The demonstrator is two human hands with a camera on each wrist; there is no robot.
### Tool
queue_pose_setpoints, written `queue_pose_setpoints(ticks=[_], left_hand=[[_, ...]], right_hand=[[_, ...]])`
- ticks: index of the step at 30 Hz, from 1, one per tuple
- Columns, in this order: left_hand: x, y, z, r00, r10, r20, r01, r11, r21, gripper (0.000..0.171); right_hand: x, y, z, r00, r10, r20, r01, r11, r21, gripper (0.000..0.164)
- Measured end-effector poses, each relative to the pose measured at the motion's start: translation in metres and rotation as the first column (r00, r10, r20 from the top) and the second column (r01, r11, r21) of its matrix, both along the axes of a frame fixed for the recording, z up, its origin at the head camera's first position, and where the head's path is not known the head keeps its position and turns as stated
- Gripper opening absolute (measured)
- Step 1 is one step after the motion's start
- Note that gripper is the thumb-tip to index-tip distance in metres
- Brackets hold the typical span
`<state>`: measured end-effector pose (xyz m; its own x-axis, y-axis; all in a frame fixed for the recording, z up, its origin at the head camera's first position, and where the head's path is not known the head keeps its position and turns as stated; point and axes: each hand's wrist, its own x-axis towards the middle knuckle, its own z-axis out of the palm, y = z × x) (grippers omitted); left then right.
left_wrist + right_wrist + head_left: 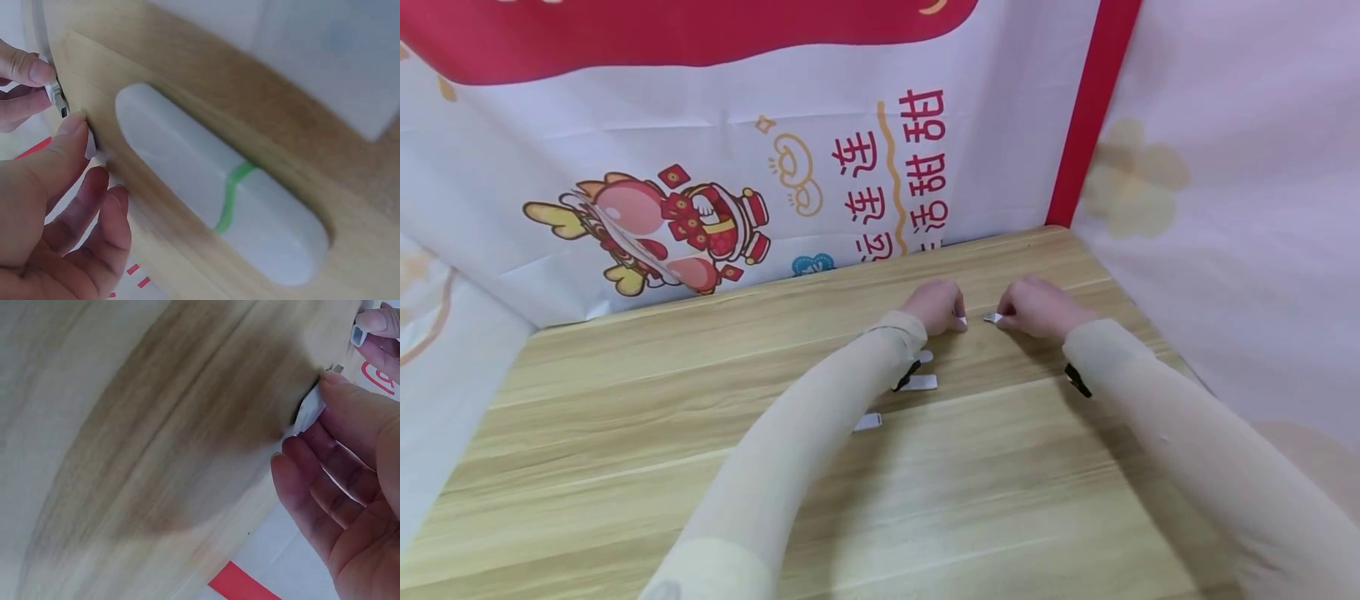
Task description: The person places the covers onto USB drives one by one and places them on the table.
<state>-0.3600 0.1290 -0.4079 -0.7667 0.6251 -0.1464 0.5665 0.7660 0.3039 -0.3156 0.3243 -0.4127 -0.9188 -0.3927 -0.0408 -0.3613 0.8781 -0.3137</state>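
Observation:
My right hand [1039, 307] pinches a white USB flash drive [310, 410] between thumb and fingers, its metal plug bare and pointing toward the other hand. Facing it across a short gap, my left hand [934, 305] pinches a small white cap [359, 335] whose hollow end shows in the right wrist view. Both hands are low over the far right part of the wooden table [700, 400]. Beside the left hand, a white rounded stick with a green line [181, 162] lies on the wood.
Near the left forearm lie a white rectangular piece [921, 382] and another small white piece [868, 422], partly hidden by the sleeve. A printed white-and-red cloth [1000, 150] hangs behind the table's far edge, and a pale cloth [1240, 250] stands along the right side.

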Motion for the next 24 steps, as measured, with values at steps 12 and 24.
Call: queue_pose_setpoints(ticks=[12,24], left_hand=[[0.021,-0.029,0.023,0.997,-0.055,-0.062,0.06,0.995,0.078,0.013],[0.082,-0.115,0.084,0.979,-0.125,-0.161,0.155,0.969,0.194,0.008]], right_hand=[[0.019,-0.005,0.024,0.999,0.014,-0.036,-0.014,1.0,-0.006,0.006],[0.07,-0.041,0.077,0.952,0.173,-0.252,-0.181,0.983,-0.01,0.004]])
